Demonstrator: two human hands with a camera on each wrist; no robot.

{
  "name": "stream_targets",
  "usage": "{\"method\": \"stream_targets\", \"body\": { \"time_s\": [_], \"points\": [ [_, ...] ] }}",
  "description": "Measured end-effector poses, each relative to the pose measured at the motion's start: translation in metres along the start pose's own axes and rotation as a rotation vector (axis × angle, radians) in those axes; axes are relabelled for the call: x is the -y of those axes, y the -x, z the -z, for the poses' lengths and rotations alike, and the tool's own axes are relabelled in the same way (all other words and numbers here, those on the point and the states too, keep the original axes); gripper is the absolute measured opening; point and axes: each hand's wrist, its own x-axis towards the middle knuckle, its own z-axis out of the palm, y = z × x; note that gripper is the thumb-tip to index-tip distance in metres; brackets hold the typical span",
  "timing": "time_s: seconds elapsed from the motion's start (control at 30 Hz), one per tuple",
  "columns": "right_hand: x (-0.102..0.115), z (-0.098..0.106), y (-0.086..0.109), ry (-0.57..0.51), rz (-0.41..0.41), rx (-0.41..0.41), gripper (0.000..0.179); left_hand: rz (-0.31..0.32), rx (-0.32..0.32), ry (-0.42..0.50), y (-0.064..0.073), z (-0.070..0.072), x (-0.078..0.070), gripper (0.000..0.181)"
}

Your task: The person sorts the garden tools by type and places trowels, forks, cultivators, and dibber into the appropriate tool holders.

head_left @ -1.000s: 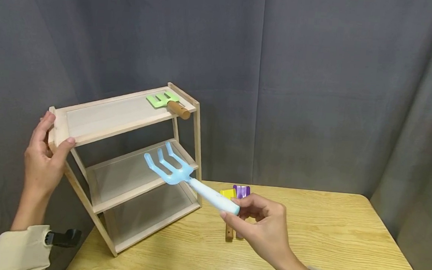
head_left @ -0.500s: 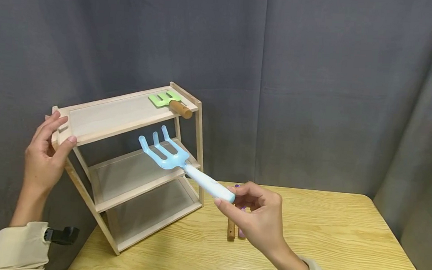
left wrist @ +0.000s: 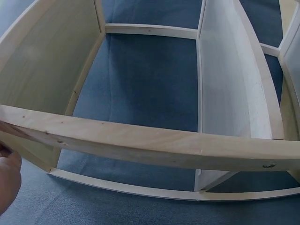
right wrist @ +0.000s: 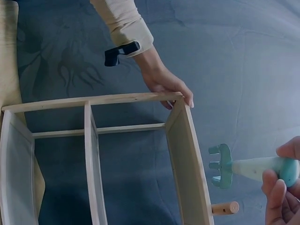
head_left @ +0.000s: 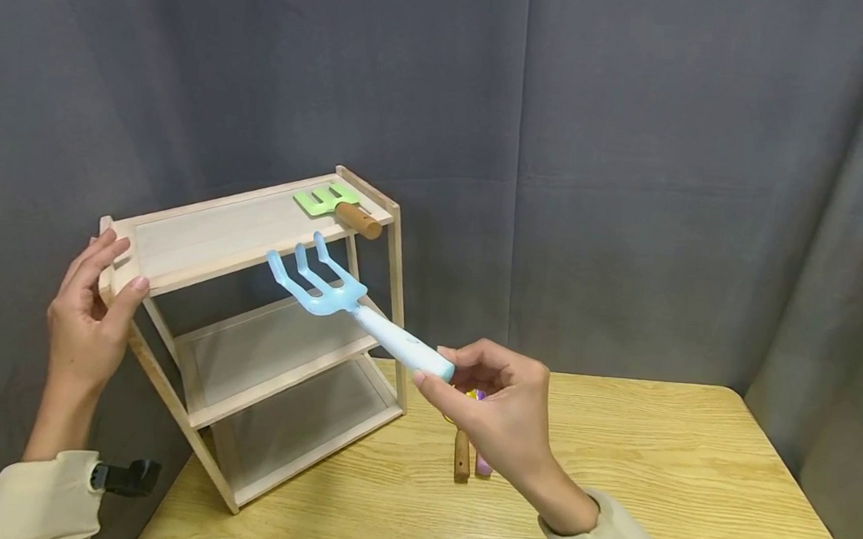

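A three-tier wooden shelf stands on the left of the table. My left hand holds its upper left end, thumb over the top's front edge and fingers at the end rail. In my right hand, thumb and fingers pinch the handle end of a light blue hand fork. The fork is in the air before the shelf, its three tines pointing up and left near the top tier's front edge. On the top tier's right end lies a green hand fork, its brown handle overhanging the front.
A brown-handled tool and a purple-handled tool lie side by side on the wooden table, partly hidden behind my right hand. A grey curtain hangs close behind the shelf and table.
My right hand has carried the blue hand fork up and left, from before the middle tier to the top tier's front edge. The left hand stays on the shelf, its fingers slightly shifted.
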Motion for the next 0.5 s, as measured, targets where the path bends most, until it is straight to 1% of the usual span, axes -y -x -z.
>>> {"method": "stream_targets", "body": {
  "time_s": [0.13,0.33,0.5],
  "points": [
    [0.001,-0.006,-0.004,0.005,0.011,-0.009,0.015,0.011,-0.012,0.002,0.001,0.000,-0.001,0.043],
    [0.003,-0.015,-0.012,0.019,0.032,-0.012,0.014,0.006,-0.037,0.017,0.002,-0.002,-0.003,0.040],
    [0.004,-0.023,-0.020,0.019,0.075,-0.011,0.014,0.000,-0.041,0.023,0.002,-0.003,-0.005,0.039]
  ]
}}
